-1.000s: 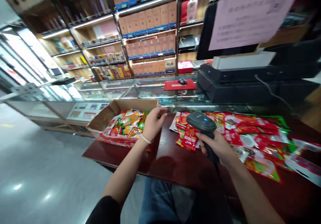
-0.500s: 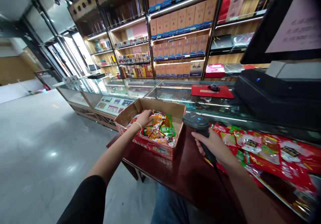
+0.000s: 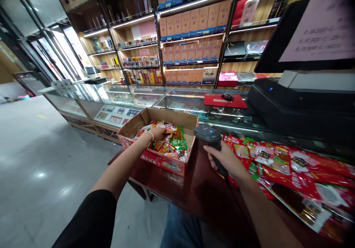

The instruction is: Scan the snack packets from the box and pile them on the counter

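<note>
A cardboard box with printed red sides sits on the dark red table, holding several small shiny snack packets in red, green and orange. My left hand reaches inside it, fingers closed on the edge of a red-and-white snack packet; the fingertips are partly hidden. To the right of the box, my right hand is wrapped round the handle of a black barcode scanner with a small blue light. The scanner's head is close to the box's right rim, and its cable hangs below.
Larger red snack bags lie piled on the table's right side. Behind stands a glass display counter with a red mat, a mouse and a black register with a screen. Stocked shelves line the wall.
The view has turned slightly to the right. My left hand has shifted a little rightward within the box and closed on a packet. My right hand keeps the scanner beside the box.
</note>
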The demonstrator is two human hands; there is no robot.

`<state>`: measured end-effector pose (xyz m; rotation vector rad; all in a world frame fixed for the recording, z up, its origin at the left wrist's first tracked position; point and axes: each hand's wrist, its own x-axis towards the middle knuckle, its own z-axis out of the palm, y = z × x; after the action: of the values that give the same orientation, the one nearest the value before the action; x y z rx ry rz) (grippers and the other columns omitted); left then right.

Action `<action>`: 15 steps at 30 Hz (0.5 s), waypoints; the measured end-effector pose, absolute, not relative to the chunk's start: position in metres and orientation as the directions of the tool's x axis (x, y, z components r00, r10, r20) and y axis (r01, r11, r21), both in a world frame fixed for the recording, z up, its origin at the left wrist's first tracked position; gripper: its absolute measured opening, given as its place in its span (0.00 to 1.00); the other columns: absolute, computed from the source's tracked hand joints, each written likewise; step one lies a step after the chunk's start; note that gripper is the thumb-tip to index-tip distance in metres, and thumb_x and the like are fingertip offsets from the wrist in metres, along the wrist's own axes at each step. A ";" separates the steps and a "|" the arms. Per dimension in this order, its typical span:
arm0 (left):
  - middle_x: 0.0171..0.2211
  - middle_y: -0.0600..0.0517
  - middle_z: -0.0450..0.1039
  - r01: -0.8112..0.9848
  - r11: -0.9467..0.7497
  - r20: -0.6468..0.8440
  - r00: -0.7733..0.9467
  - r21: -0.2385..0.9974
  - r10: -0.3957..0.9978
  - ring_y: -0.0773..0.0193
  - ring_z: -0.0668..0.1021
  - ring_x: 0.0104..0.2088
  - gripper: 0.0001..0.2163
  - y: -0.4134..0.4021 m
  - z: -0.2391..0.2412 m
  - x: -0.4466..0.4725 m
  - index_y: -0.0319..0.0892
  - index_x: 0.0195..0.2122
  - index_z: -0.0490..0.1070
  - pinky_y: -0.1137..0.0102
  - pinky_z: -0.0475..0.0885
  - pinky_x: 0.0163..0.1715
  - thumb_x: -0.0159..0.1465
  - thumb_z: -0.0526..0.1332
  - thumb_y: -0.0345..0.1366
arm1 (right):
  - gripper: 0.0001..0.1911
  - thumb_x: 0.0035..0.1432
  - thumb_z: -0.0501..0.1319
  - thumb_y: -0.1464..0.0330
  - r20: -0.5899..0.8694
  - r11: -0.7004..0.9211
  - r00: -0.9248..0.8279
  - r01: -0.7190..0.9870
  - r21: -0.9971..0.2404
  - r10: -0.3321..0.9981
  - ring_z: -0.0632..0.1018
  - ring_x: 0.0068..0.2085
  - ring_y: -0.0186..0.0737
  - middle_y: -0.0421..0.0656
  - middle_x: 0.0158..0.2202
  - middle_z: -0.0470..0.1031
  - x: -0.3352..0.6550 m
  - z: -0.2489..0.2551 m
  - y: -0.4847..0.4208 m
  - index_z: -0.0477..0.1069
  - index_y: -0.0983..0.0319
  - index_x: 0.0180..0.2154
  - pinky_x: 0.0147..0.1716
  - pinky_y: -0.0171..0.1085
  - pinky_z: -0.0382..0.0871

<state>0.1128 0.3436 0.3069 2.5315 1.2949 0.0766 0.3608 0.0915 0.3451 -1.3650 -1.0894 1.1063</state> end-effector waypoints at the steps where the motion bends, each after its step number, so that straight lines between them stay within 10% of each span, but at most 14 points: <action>1: 0.37 0.43 0.78 0.784 -0.545 -0.053 0.584 0.297 0.810 0.50 0.79 0.40 0.10 0.342 0.310 0.112 0.43 0.35 0.74 0.63 0.69 0.44 0.50 0.66 0.32 | 0.18 0.52 0.65 0.54 -0.057 -0.064 0.170 0.037 -0.997 0.984 0.68 0.15 0.32 0.31 0.18 0.66 0.362 0.345 0.089 0.62 0.58 0.35 0.12 0.30 0.61; 7: 0.31 0.47 0.77 0.731 -0.452 0.219 0.398 0.511 0.891 0.57 0.78 0.33 0.09 0.326 0.331 0.117 0.41 0.37 0.72 0.68 0.69 0.35 0.57 0.63 0.39 | 0.19 0.52 0.66 0.54 -0.065 -0.067 0.233 0.002 -0.998 0.970 0.69 0.15 0.32 0.32 0.18 0.67 0.371 0.341 0.067 0.61 0.58 0.35 0.12 0.31 0.61; 11: 0.24 0.54 0.72 0.251 -0.267 0.183 0.311 0.930 0.932 0.65 0.74 0.26 0.15 0.291 0.349 0.141 0.40 0.33 0.72 0.71 0.69 0.28 0.50 0.68 0.45 | 0.20 0.52 0.66 0.53 -0.020 -0.018 0.268 -0.010 -1.000 0.963 0.68 0.14 0.32 0.31 0.18 0.66 0.380 0.349 0.046 0.61 0.58 0.33 0.12 0.31 0.61; 15: 0.27 0.54 0.73 -0.174 -0.012 0.085 0.422 0.985 0.903 0.68 0.74 0.24 0.18 0.234 0.368 0.180 0.39 0.38 0.73 0.73 0.71 0.26 0.48 0.71 0.40 | 0.21 0.51 0.66 0.52 0.017 0.016 0.336 0.007 -1.000 0.942 0.68 0.14 0.32 0.31 0.17 0.66 0.388 0.359 0.018 0.60 0.57 0.35 0.12 0.31 0.60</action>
<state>0.1800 0.2338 0.3676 1.2992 0.7385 0.9882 0.3882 0.0181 0.3589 -1.3429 -0.9643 0.9398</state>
